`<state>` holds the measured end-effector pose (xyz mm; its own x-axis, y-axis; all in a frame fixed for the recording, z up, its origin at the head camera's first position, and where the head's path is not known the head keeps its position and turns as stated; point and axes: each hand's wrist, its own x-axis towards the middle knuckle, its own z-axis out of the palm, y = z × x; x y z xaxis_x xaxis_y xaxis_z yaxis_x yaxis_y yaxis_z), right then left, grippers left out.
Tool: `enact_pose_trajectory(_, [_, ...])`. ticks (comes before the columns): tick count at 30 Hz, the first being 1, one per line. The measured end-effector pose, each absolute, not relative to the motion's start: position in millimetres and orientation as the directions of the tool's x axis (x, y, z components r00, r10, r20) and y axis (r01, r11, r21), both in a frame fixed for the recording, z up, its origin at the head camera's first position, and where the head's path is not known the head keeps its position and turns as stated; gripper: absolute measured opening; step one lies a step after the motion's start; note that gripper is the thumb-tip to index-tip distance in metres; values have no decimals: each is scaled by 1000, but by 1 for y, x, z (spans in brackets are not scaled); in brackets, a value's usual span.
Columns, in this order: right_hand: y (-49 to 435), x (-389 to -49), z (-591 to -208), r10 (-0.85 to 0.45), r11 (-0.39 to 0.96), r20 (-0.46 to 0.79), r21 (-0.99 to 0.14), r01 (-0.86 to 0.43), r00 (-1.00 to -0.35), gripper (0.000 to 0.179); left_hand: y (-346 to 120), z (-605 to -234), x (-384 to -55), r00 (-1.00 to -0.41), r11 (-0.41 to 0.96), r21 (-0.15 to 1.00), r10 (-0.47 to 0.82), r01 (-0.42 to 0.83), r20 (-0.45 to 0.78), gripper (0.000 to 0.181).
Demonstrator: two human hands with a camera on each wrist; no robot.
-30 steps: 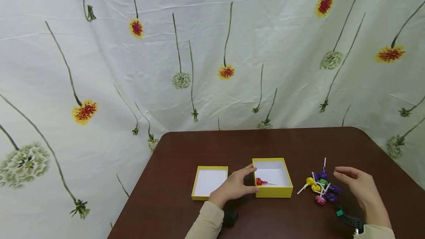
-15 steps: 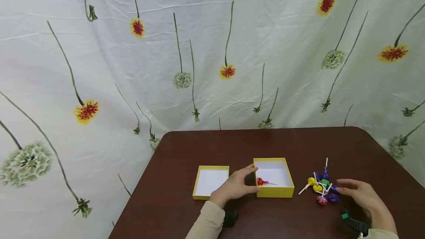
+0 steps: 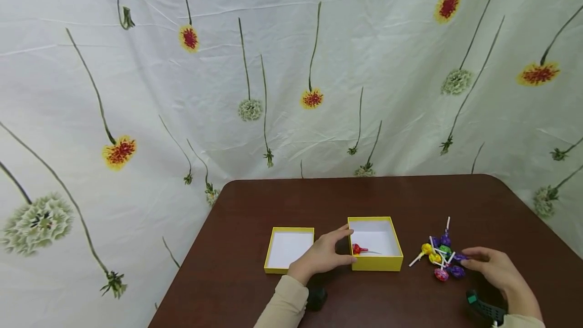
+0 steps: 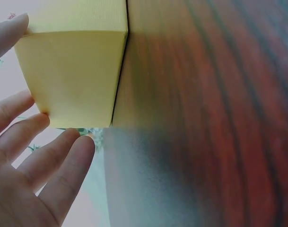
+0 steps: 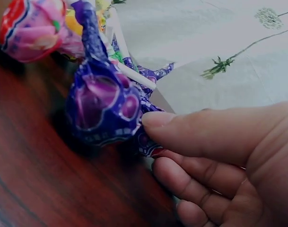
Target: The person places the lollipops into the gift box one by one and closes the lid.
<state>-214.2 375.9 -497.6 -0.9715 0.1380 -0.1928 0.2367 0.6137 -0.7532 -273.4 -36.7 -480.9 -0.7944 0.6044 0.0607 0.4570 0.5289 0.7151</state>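
Note:
A yellow open-topped box (image 3: 377,264) with a white inside stands mid-table, and a red lollipop (image 3: 357,249) lies in it. My left hand (image 3: 321,254) holds the box at its left side; the left wrist view shows thumb and fingers spread along the yellow wall (image 4: 75,75). To the right lies a heap of wrapped lollipops, among them yellow (image 3: 426,248), pink (image 3: 441,274) and purple ones. My right hand (image 3: 498,270) pinches a purple lollipop (image 5: 146,142) at the heap's right edge between thumb and fingers. Another purple lollipop (image 5: 103,106) partly hides it in the right wrist view.
The yellow-rimmed box lid (image 3: 276,271) lies left of the box, white inside up. A dark brown table (image 3: 364,300) carries everything. Behind it hangs a white flowered cloth (image 3: 273,140).
My right hand has come down from above the heap to its right side and now pinches a purple lollipop. The left hand stays on the box.

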Motion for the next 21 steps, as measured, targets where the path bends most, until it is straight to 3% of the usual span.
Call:
enact_pose_trajectory(4, [374, -214, -499, 150, 598, -177, -767, 232, -973, 47, -37, -481, -274, -794, 527, 717, 605, 457, 60, 70])
enact_pose_trajectory(14, [377, -209, -501, 193, 536, -175, -805, 253, -965, 55, -37, -485, -275, -796, 528, 716, 602, 457, 64, 70])
enact_pose_trajectory(21, [376, -210, -499, 291, 475, -150, -835, 279, -945, 55, -36, -486, -275, -801, 526, 726, 596, 444, 58, 71])
